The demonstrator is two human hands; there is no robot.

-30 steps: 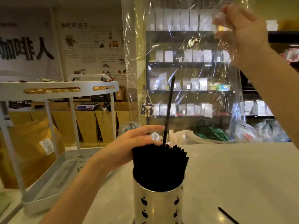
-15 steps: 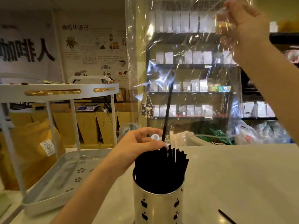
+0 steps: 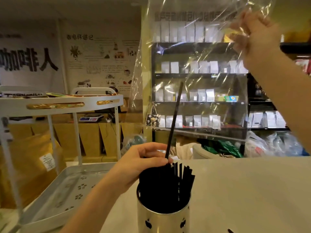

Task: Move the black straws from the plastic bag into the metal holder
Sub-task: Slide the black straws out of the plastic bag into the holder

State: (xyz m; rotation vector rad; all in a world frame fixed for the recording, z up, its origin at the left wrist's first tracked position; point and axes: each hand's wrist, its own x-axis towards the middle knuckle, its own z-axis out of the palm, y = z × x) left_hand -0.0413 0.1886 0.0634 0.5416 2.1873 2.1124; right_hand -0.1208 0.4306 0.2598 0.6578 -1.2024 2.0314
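Note:
A metal holder [image 3: 162, 221] with dark cut-outs stands at the bottom centre, packed with a bundle of black straws [image 3: 166, 185]. My left hand [image 3: 143, 163] rests on the bundle's top left and pinches the foot of one single black straw [image 3: 174, 120] that rises upright above the others. Its upper part sits inside a clear plastic bag [image 3: 193, 78], which hangs open-end down above the holder. My right hand [image 3: 255, 36] grips the bag's top corner at the upper right. No other straws show in the bag.
The holder stands on a pale counter [image 3: 244, 190]. A black straw tip [image 3: 230, 230] lies on it at the bottom edge. A white two-tier trolley [image 3: 64, 106] stands at left, its lower tray [image 3: 67, 187] near my left arm. Shelves of packets fill the back.
My right hand has lifted the bag a little higher, so more of the single straw is bared below it. My left hand has closed onto that straw's foot.

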